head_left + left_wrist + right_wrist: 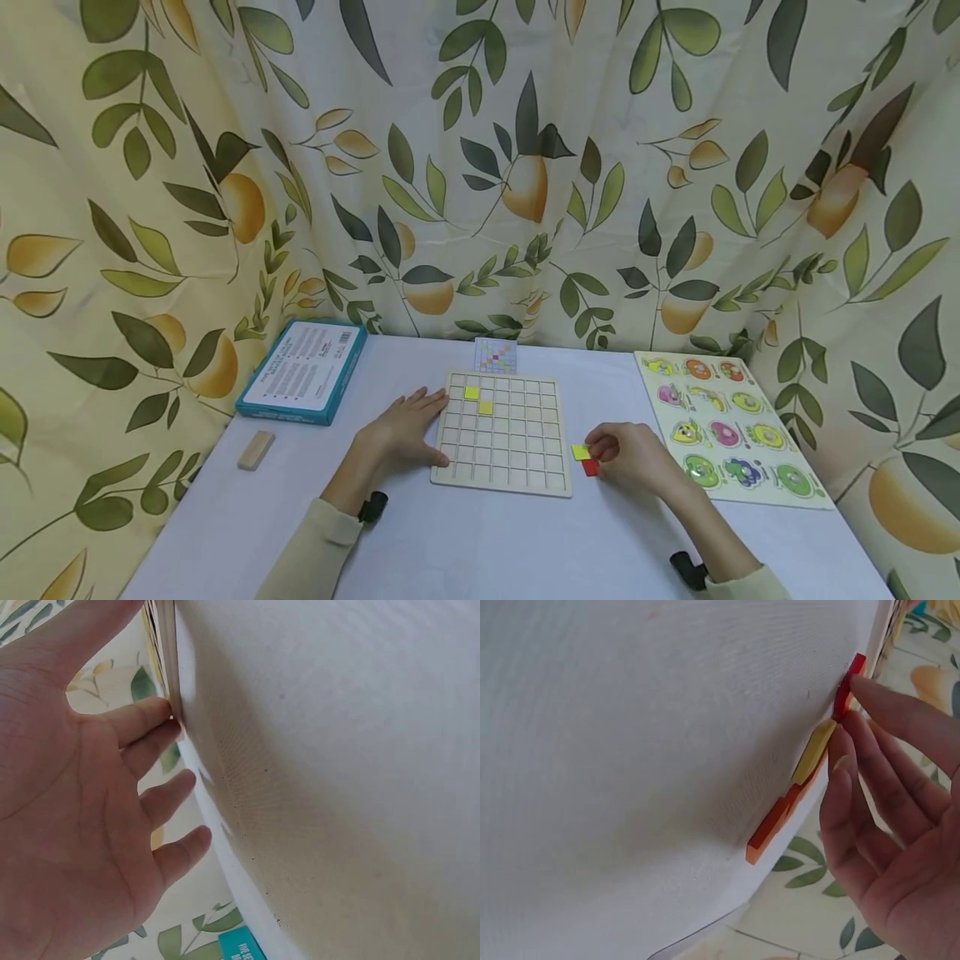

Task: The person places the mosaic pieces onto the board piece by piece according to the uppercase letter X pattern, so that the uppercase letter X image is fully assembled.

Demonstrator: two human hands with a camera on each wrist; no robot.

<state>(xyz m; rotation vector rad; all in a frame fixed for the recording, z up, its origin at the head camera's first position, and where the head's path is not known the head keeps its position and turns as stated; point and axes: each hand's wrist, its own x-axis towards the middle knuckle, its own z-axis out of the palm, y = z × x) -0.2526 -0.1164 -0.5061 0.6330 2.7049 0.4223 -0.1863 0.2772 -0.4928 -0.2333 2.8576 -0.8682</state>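
A square wooden grid board lies on the table with two yellow tiles in its upper left cells. My left hand, fingers spread, rests along the board's left edge, fingertips at its rim. To the right of the board, my right hand curls over a few small tiles. Its thumb and a fingertip pinch a red tile, close above the tabletop. Beside that, under the fingers, are a yellow tile and an orange-red tile. From the head, the hand partly covers these tiles.
A small pattern card lies behind the board. At the left are a teal box and a small wooden block. A fruit picture board lies to the right, near my right hand. Patterned curtains hang around the table.
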